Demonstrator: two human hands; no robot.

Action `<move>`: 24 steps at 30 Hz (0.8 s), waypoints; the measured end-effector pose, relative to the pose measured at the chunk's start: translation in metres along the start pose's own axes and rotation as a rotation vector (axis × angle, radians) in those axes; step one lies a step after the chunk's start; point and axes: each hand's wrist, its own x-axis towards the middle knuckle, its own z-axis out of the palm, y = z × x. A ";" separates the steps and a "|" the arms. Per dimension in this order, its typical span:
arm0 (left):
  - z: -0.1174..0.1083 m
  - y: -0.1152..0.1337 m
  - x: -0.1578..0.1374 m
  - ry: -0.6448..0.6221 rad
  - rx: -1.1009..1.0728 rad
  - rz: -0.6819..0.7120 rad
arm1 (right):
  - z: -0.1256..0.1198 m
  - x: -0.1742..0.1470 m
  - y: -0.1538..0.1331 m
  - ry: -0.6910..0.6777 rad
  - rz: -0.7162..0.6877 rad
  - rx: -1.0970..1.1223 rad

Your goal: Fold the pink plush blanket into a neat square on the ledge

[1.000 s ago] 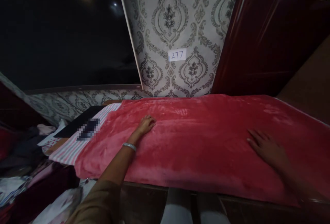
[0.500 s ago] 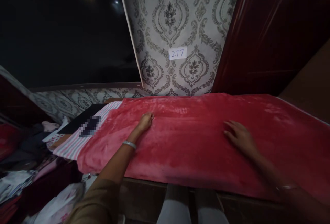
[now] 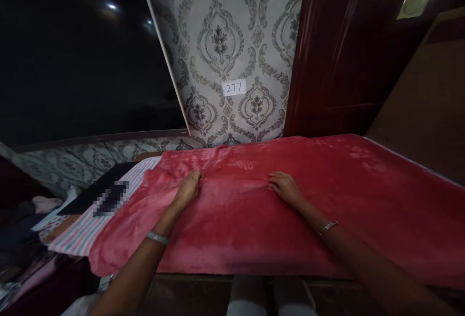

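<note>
A plush red blanket [image 3: 232,229] lies spread over a long, low surface in front of me. My left hand [image 3: 189,187] is closed on the blanket's cloth left of the middle, with small folds around the fist. To the right, my right hand [image 3: 284,187] pinches the same blanket between thumb and fingers. A taut crease runs across the cloth between the two hands. Each wrist wears a silvery bracelet.
At the left end, a striped cloth [image 3: 78,231] shows beneath the blanket, with a pixelated dark object [image 3: 111,199] on it. Clothes [image 3: 22,224] are heaped at far left. Behind stand a large black screen [image 3: 80,64], patterned wallpaper and a dark red wooden panel [image 3: 334,64].
My right hand has moved left, nearer my left hand, and closed on the blanket. A crease has formed between the hands. The view has turned slightly right.
</note>
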 end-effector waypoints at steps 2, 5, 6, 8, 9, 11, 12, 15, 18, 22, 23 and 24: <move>0.001 0.001 -0.001 0.014 -0.004 0.032 | -0.003 0.003 -0.005 0.005 -0.002 -0.006; 0.002 0.000 -0.002 0.045 -0.055 0.025 | -0.010 0.008 -0.013 0.031 0.058 -0.037; 0.003 -0.001 -0.002 0.053 -0.078 0.005 | -0.014 0.009 -0.016 0.052 0.071 -0.039; 0.004 -0.002 -0.004 0.053 -0.112 -0.049 | -0.023 0.008 -0.021 0.118 0.075 -0.027; 0.005 -0.002 -0.005 0.044 -0.117 -0.074 | -0.029 0.006 -0.023 0.154 0.067 -0.016; 0.007 -0.001 -0.008 0.025 -0.107 -0.108 | -0.041 -0.002 -0.027 0.211 0.033 0.004; 0.008 0.000 -0.009 0.015 -0.089 -0.116 | -0.047 -0.008 -0.029 0.223 0.012 0.011; 0.007 0.004 -0.017 -0.017 0.000 -0.110 | -0.060 -0.028 -0.034 0.221 -0.041 0.029; 0.000 0.010 -0.031 -0.076 0.076 -0.061 | -0.063 -0.049 -0.038 0.220 -0.048 0.051; -0.009 0.025 -0.058 -0.183 0.098 0.043 | -0.058 -0.079 -0.039 0.188 -0.004 0.065; -0.010 0.029 -0.065 -0.205 0.101 0.073 | -0.057 -0.086 -0.039 0.162 0.003 0.067; -0.011 0.033 -0.072 -0.229 0.105 0.109 | -0.055 -0.093 -0.039 0.134 0.004 0.070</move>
